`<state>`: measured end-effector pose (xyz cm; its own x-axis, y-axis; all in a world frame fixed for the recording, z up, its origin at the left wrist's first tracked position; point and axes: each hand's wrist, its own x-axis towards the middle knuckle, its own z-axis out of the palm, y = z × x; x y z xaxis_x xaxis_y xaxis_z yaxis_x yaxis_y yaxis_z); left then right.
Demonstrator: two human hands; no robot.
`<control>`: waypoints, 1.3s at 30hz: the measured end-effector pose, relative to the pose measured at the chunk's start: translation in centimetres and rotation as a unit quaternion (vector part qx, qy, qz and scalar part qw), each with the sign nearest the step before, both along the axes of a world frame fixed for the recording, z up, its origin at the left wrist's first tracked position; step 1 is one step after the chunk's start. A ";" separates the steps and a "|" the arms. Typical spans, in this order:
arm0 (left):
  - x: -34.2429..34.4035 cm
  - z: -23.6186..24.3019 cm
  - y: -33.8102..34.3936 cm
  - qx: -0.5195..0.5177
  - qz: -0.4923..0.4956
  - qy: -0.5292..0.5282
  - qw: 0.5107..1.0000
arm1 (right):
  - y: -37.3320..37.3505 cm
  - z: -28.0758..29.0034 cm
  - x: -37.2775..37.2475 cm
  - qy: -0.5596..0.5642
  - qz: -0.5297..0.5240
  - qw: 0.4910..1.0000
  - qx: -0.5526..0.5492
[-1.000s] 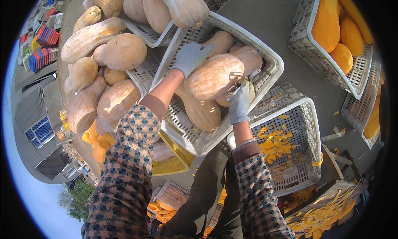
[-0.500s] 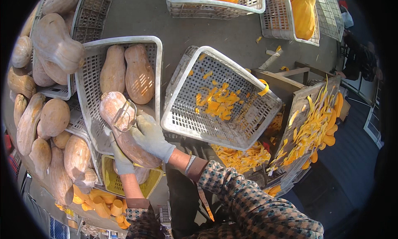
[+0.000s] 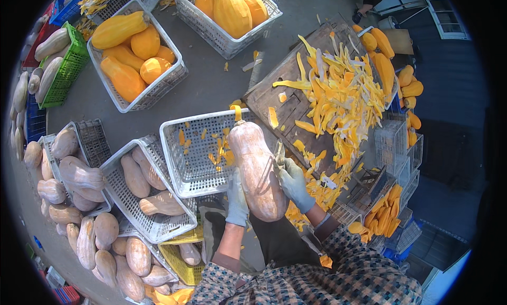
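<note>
My left hand (image 3: pixel 237 198), in a pale glove, grips the left side of a long tan squash (image 3: pixel 253 173) held upright in front of me. My right hand (image 3: pixel 293 182), gloved too, is closed on a metal peeler (image 3: pixel 279 154) at the squash's right side. A white crate (image 3: pixel 176 125) holding some orange peel lies just behind the squash. Left of it, another white crate (image 3: pixel 115 182) holds several tan squashes, with more piled beside it. A wooden board (image 3: pixel 261 100) to the upper right is heaped with yellow peelings (image 3: pixel 338 104).
Crates of orange peeled squashes (image 3: pixel 124 77) stand at the top, a green crate (image 3: pixel 63 77) at upper left, and stacked crates with peeled squashes (image 3: pixel 388 210) at right. A yellow crate (image 3: pixel 185 273) is by my left leg. Part of another person (image 3: pixel 364 1) shows at the top.
A squash has come out of the left crate, between my hands, and moved right over my legs beside the crate with peel. The view has swung toward the peel board.
</note>
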<state>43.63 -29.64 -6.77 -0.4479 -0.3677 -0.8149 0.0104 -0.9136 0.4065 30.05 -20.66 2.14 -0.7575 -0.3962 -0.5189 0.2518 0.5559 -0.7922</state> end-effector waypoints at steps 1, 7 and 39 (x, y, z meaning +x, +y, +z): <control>-2.9 0.6 1.6 -0.050 -0.041 0.017 0.998 | 2.4 0.2 -2.4 0.046 -0.012 0.998 0.041; -20.1 0.4 12.0 -0.281 -0.255 -0.010 0.925 | 15.5 -2.9 -15.7 0.057 -0.185 0.981 -0.015; -45.6 2.6 17.1 -0.617 -0.603 -0.064 0.501 | 33.0 1.6 -5.3 0.041 -0.081 0.941 0.325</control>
